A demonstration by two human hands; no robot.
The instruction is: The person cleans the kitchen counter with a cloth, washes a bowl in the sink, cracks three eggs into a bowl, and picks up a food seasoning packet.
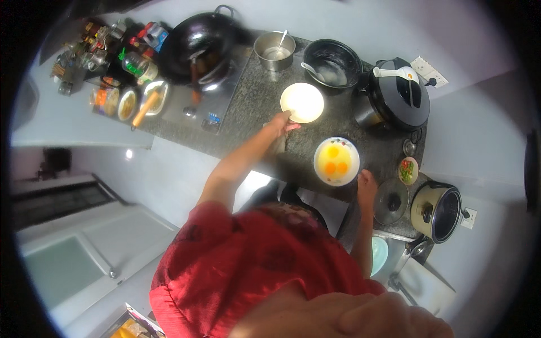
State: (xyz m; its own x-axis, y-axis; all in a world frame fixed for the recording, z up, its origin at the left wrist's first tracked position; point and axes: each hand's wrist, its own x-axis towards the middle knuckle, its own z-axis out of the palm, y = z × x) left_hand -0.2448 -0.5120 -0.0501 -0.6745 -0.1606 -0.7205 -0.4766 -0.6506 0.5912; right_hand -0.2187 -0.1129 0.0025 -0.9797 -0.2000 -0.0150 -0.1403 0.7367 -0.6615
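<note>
My left hand [284, 123] is at the near rim of a pale, brightly lit plate or shallow bowl [302, 101], with the thumb over its edge. A pale cloth-like piece [277, 143] lies below that wrist. Closer to me stands a white bowl with a patterned rim [357, 157]. Three egg yolks [336, 164] lie in clear egg white inside it. Just right of this bowl is my right hand [367, 182], its fingers curled; whether it touches the rim or holds anything is unclear. A glass lid [391, 205] lies beside my right wrist.
Along the back stand a wok [198, 38], a steel pot with a spoon [274, 53], a black basin [353, 50] and a large lidded cooker [399, 99]. At right are chopped peppers in a small bowl [416, 171] and an open rice cooker [422, 211]. Bottles [137, 65] crowd the left.
</note>
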